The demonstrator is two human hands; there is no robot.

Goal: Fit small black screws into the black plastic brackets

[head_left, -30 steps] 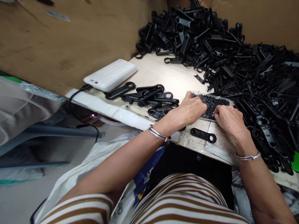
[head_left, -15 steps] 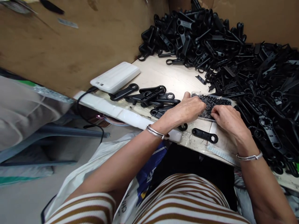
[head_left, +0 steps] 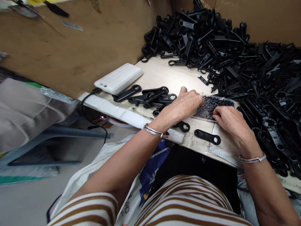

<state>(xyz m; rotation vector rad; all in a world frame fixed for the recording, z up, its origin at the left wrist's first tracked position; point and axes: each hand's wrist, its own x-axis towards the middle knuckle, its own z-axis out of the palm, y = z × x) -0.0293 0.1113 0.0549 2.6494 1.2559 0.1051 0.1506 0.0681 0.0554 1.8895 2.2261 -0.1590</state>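
Observation:
A shallow clear tray [head_left: 204,119] full of tiny dark parts [head_left: 211,106] lies between my hands on the bench. My left hand [head_left: 187,103] is at the tray's left end, fingers curled together; whatever they hold is hidden. At the tray's right front edge my right hand [head_left: 228,117] is bent in a pinch over the small parts, and I cannot make out anything in it. Just in front of the tray lies one black plastic arm-shaped piece [head_left: 204,135] with a ring at one end. Similar black pieces [head_left: 155,96] lie in a loose group left of my left hand.
A big heap of black plastic parts [head_left: 188,40] fills the back, and more black parts [head_left: 270,119] crowd the right. A white power bank [head_left: 119,78] with a black cable [head_left: 83,110] sits at the left. Cardboard [head_left: 70,53] walls the bench.
My left hand has moved slightly left and up, uncovering more of the tray's left part. My right hand stays at the tray's front edge. The view has shifted a little.

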